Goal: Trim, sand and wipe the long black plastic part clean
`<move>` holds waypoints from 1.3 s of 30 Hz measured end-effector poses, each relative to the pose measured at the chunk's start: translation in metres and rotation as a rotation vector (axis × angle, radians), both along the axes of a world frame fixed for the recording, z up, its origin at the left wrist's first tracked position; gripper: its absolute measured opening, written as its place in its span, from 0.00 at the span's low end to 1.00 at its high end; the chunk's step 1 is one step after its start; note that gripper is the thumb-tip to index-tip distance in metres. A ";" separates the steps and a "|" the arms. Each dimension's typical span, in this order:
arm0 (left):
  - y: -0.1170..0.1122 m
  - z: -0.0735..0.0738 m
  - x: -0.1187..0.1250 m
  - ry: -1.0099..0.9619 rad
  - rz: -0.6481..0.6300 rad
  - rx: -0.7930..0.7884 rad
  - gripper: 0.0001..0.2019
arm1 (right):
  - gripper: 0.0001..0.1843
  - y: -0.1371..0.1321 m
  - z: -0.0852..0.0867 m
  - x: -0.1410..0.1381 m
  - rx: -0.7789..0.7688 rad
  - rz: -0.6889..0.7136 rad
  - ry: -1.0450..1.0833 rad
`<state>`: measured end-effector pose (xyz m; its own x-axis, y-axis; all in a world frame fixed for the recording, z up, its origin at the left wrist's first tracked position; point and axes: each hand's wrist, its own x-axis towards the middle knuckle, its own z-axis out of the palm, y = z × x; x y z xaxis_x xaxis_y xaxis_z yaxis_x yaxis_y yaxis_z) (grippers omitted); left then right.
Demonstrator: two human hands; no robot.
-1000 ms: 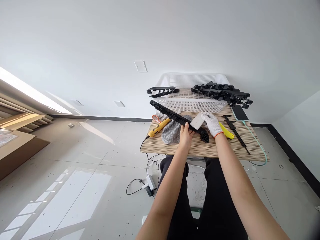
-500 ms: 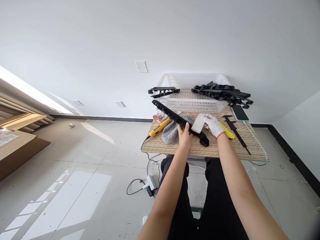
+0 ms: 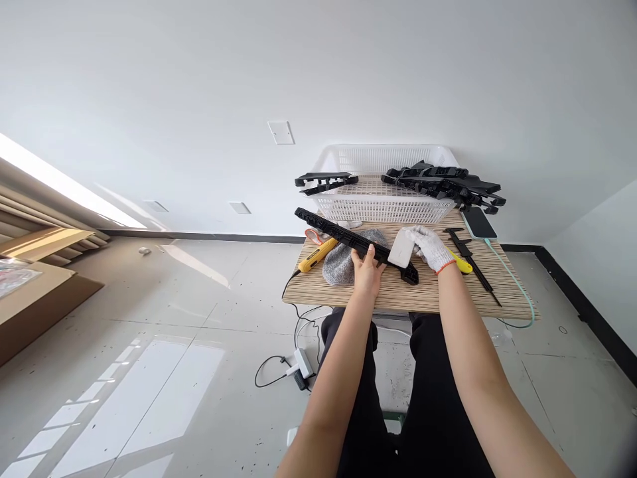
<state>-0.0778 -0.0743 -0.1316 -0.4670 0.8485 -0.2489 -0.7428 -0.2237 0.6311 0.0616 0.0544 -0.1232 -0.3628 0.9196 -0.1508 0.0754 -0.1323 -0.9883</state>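
Observation:
My bare left hand (image 3: 367,269) is wrapped round a long black plastic part (image 3: 338,232), holding it slanted above the table. In my right hand (image 3: 428,247), which wears a white knit glove with an orange cuff, is a flat white rectangular pad (image 3: 401,248). The pad overlaps the part near its right end; whether they touch I cannot tell. Beneath the part lies a grey cloth (image 3: 339,267), with a yellow corded tool (image 3: 317,255) to its left. A yellow handle (image 3: 462,263) pokes out beside my right wrist.
A white plastic basket (image 3: 383,211) holds several black parts (image 3: 442,182), some jutting over its rim. To the right on the table (image 3: 318,292) lie a black caliper (image 3: 472,265) and a phone (image 3: 478,223) on a green cable. A power strip (image 3: 302,363) sits on the floor.
The black part has turned a little flatter, its left end lower and further left. My right hand and the white pad have shifted slightly right along it.

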 end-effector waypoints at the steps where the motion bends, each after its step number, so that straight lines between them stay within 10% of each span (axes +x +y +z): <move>1: 0.000 0.000 0.000 0.007 -0.004 0.002 0.29 | 0.24 -0.002 0.001 0.000 0.002 0.031 -0.003; 39: -0.003 0.000 -0.004 0.006 -0.045 -0.009 0.34 | 0.24 -0.006 0.001 -0.004 0.089 0.076 -0.098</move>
